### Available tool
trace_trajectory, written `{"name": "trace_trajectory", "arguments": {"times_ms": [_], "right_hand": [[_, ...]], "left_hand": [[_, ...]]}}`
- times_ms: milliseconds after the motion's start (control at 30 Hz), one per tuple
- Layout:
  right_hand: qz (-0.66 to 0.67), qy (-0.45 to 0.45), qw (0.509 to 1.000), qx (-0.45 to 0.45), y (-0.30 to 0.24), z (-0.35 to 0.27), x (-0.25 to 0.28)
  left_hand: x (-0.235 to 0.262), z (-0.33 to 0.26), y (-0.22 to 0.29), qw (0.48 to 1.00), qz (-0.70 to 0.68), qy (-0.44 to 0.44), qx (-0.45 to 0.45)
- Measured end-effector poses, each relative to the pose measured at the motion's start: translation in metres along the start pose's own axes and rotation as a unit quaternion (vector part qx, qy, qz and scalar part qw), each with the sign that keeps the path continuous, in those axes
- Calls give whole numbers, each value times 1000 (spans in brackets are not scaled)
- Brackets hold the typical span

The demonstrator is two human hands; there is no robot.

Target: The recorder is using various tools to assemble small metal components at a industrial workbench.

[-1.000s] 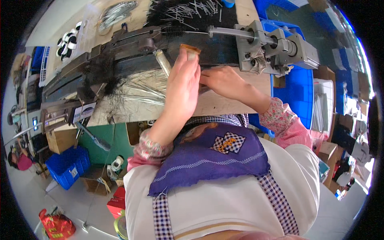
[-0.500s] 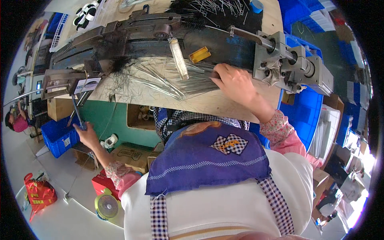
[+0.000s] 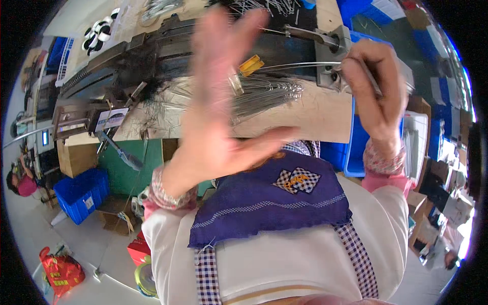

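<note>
My left hand (image 3: 216, 112) is over the middle of the bench, smeared by motion, its fingers spread and nothing seen in it. It covers part of the long metal machine (image 3: 168, 53). At the right, my right hand (image 3: 373, 84) is closed on the end of a thin metal wire (image 3: 300, 64), which looks doubled and stretches left toward a yellow block (image 3: 250, 65). A pile of loose wires (image 3: 264, 96) lies on the bench below it. The machine's clamp head (image 3: 333, 51) is partly behind my right hand. A lever with a grey-blue grip (image 3: 124, 155) hangs at the left, untouched.
On a black mat at the back lie several looped wire pieces (image 3: 269, 7). Black-and-white rolls (image 3: 99, 33) sit in a white basket at the far left. Blue bins (image 3: 81, 193) stand on the floor, left and right. The wooden bench edge (image 3: 325, 134) runs before me.
My left hand has left the lever and come up over the bench. The right hand has moved right from the pile, now with a wire. The lever's grip has swung right.
</note>
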State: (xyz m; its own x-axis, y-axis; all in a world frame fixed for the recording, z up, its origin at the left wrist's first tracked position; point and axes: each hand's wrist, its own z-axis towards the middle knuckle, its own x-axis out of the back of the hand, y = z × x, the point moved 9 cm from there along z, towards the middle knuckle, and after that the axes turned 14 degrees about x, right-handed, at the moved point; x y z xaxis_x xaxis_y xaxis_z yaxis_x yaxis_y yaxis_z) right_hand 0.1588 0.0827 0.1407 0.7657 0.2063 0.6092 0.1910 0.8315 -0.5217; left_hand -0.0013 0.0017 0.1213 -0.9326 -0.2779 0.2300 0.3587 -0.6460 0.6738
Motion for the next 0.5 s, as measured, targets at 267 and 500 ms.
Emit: {"name": "trace_trajectory", "arguments": {"times_ms": [267, 500], "right_hand": [[-66, -13, 995, 80, 27, 47, -9], [-200, -155, 944, 210, 78, 38, -84]], "left_hand": [[31, -62, -90, 902, -94, 35, 420], [-33, -83, -121, 761, -259, 93, 587]]}}
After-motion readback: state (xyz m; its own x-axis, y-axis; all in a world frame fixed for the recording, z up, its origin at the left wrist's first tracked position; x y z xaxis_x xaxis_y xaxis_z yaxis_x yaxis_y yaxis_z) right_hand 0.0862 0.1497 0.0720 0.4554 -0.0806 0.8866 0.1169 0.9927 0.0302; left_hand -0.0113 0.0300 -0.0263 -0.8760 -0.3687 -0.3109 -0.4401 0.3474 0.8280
